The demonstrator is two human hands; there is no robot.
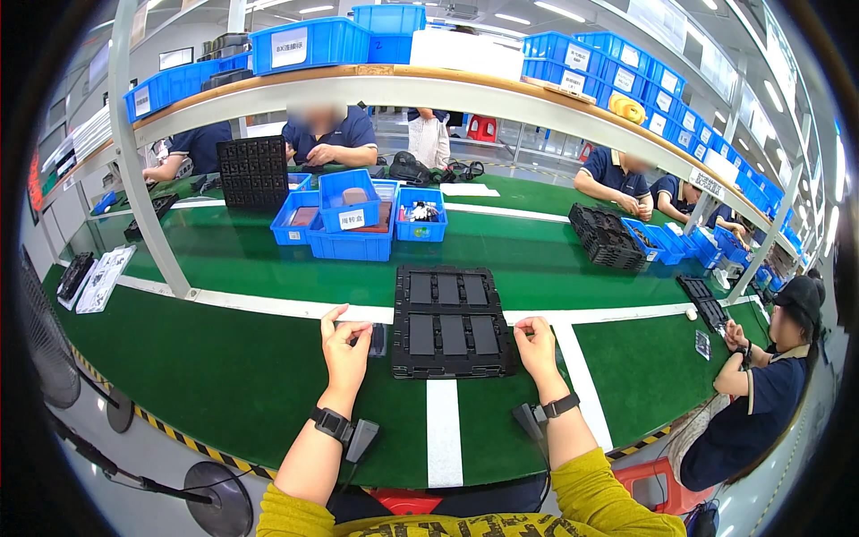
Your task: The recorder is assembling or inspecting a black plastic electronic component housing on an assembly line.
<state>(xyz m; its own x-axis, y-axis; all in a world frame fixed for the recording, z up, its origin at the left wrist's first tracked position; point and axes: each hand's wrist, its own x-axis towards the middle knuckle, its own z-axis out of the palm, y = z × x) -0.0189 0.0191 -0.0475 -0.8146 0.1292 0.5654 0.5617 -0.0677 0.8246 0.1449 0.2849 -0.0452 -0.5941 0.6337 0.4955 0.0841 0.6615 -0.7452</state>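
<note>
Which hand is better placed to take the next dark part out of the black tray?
Probably the right hand: it touches the black tray at its right edge and looks empty. The left hand already pinches a small dark part beside the tray.

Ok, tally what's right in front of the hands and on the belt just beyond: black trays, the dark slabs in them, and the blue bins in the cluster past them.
Black trays: 2
Dark slabs in the trays: 6
Blue bins in the cluster: 4
Total: 12
The left hand holds a small dark part; the right hand touches the near tray's edge.
</note>
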